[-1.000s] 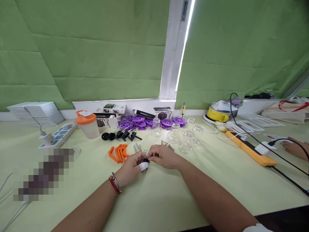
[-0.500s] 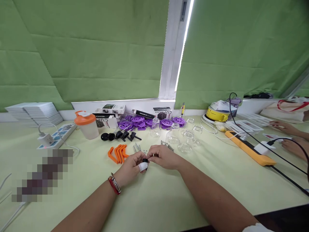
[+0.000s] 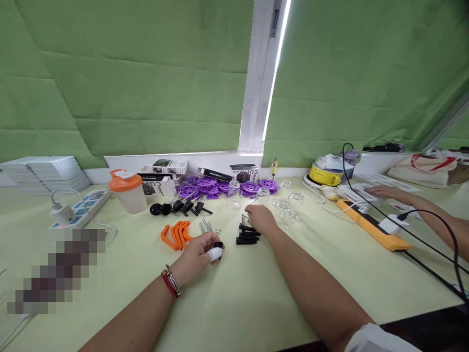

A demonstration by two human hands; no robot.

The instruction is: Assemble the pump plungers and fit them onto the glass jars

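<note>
Half a second earlier your two hands met over one small black part; by this moment they had come apart. Your left hand (image 3: pixel 200 252) stayed low on the bench (image 3: pixel 238 303), fingers curled shut around the small black part (image 3: pixel 219 244), its bandaged fingertip just below it. Your right hand (image 3: pixel 261 220) had moved away toward the springs (image 3: pixel 245 218), fingers loosely bent over them, beside the black clips (image 3: pixel 246 236); whether it gripped anything I could not tell. That reach reads as fetching the next piece for the part you held.
</note>
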